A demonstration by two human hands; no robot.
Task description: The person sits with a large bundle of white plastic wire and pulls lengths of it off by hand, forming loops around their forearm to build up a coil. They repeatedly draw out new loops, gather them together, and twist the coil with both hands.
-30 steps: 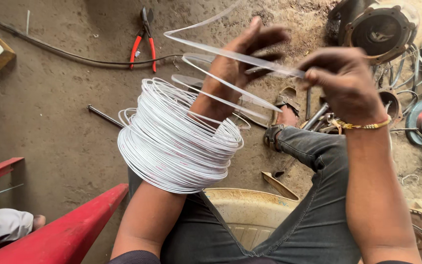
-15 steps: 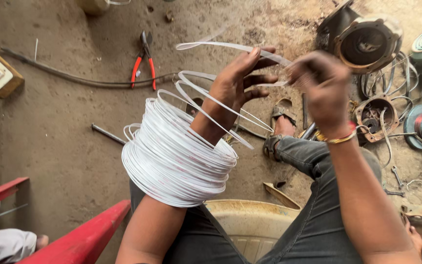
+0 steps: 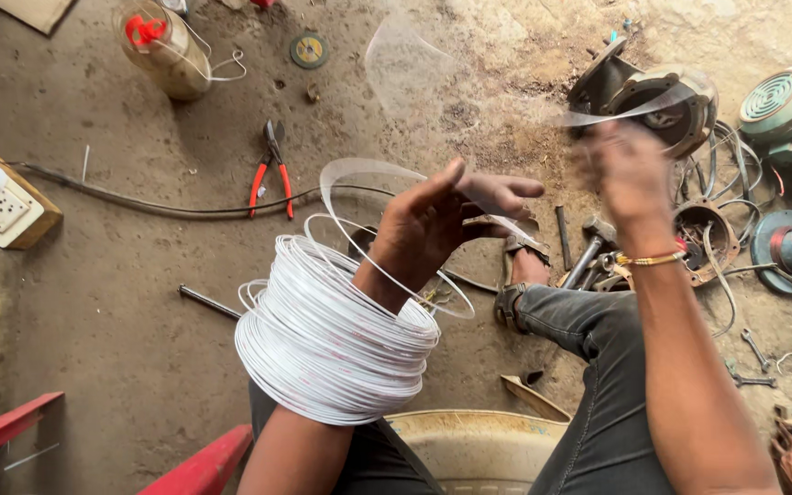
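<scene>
Head view: white wire coil [image 3: 332, 339] sits around the left forearm, near; left hand [image 3: 433, 225] open, fingers spread, loops sliding over it. Blurred right hand [image 3: 630, 170] pulls a strand, grip unclear. Judged mid-unwinding; next loop needs lifting free. Pliers [image 3: 270, 165] lie far left.

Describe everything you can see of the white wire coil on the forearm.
The white wire coil is a thick bundle of many thin, glossy, plastic-coated turns, faintly flecked with red marks. It sits like a sleeve around the left forearm, tilted, above the dirt floor. Several loose loops have lifted off towards the left hand, which is open with fingers spread. One strand arcs up, blurred, to the raised right hand.
</scene>
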